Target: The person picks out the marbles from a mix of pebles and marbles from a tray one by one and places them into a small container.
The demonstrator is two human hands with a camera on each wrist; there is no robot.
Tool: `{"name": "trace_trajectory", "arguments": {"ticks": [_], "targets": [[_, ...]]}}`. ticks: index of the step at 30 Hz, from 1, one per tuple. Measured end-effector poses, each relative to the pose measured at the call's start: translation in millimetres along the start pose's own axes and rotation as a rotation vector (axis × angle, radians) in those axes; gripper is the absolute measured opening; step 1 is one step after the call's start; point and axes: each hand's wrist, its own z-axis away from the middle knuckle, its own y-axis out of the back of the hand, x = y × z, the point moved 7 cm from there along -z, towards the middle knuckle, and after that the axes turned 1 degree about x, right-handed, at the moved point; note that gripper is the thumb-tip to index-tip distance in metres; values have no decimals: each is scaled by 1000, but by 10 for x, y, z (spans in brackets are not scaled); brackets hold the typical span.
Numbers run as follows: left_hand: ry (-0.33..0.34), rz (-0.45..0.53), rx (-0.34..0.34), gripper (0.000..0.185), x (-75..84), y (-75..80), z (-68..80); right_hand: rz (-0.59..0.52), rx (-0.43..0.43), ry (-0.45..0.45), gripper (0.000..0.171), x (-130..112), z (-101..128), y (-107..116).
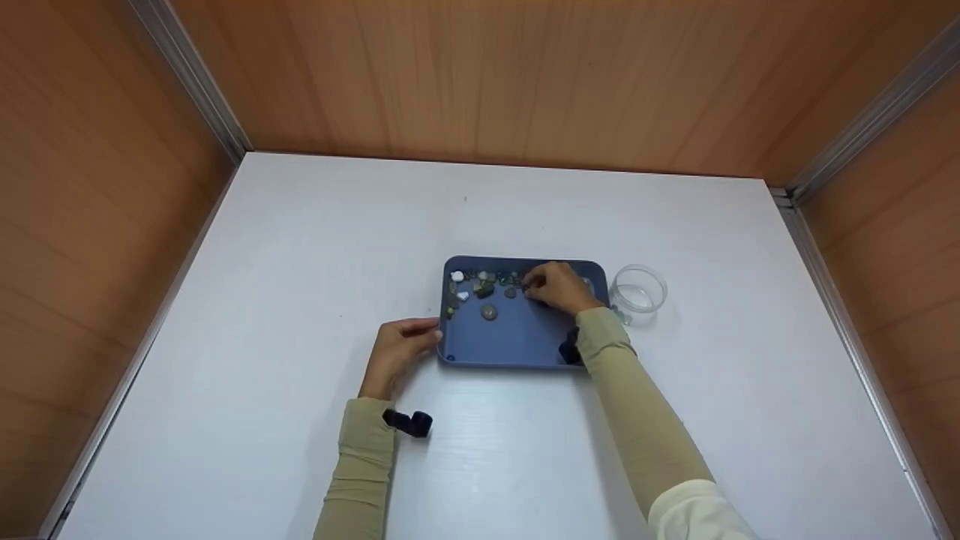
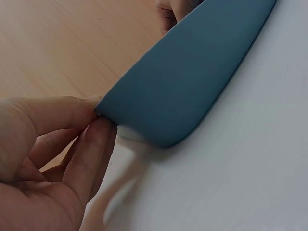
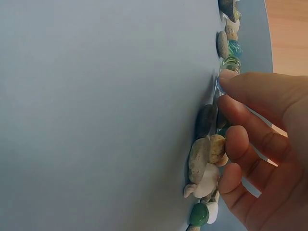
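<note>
Pebbles [image 1: 484, 289] lie bunched along the far wall of a blue tray [image 1: 517, 337] on the white tabletop [image 1: 300, 262], beside a clear cup [image 1: 638, 289]. Left wrist view: the left hand [image 2: 53, 159] pinches the tray's corner between thumb and fingers, seemingly to steady it. Right wrist view: the right hand [image 3: 260, 149], fingers curled, closes its fingertips on a glassy bead [image 3: 220, 83] among the stones.

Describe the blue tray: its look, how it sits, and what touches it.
The blue tray is a matte, plastic-looking rectangle with rounded corners and a low raised rim, lying on the white table. Small stones and glass marbles crowd its far edge. The left hand pinches its near left corner, which looks slightly lifted in the left wrist view. The right hand reaches among the stones.
</note>
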Motion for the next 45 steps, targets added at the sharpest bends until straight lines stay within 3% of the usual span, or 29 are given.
{"name": "trace_trajectory", "arguments": {"ticks": [19, 45], "targets": [[-3, -2, 7, 28, 2, 17, 18, 39, -21, -20, 22, -11, -17, -14], [-13, -15, 16, 29, -4, 27, -17, -6, -14, 13, 22, -72, 66, 196]]}}
